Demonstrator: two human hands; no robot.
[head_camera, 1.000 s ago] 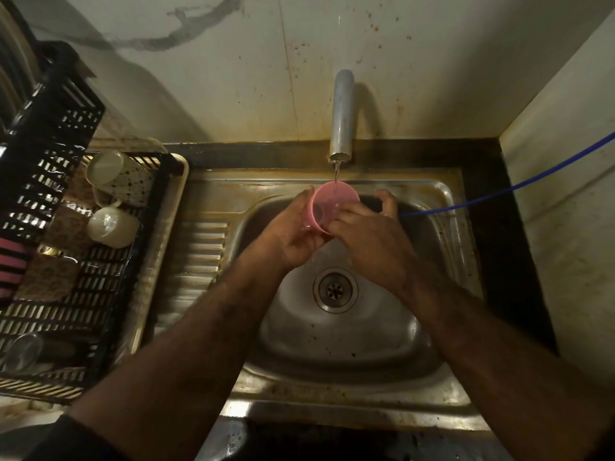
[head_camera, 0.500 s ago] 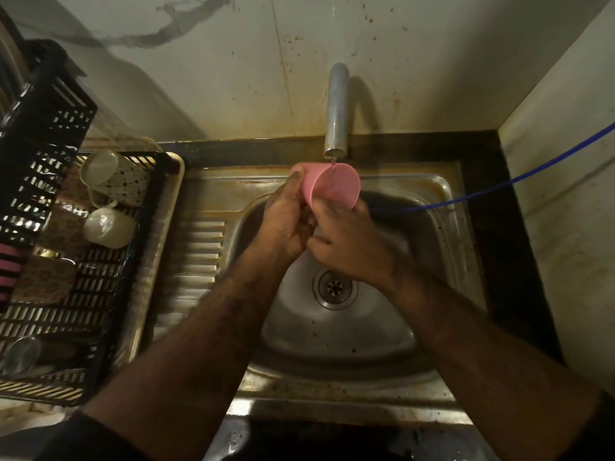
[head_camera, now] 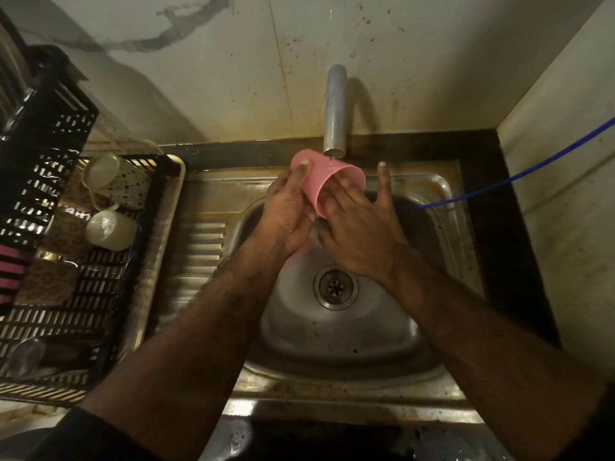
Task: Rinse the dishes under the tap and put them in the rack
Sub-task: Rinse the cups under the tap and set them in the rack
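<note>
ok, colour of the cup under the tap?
Pink, plain. The cup shows best in the head view.

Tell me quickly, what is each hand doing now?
Left hand: grips the pink cup under the tap.
Right hand: open, fingers reaching into the cup's mouth.

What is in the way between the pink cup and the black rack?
Nothing visible. The pink cup is held over the sink; only the bare ribbed drainboard lies before the black rack. Two mugs fill its far end.
</note>
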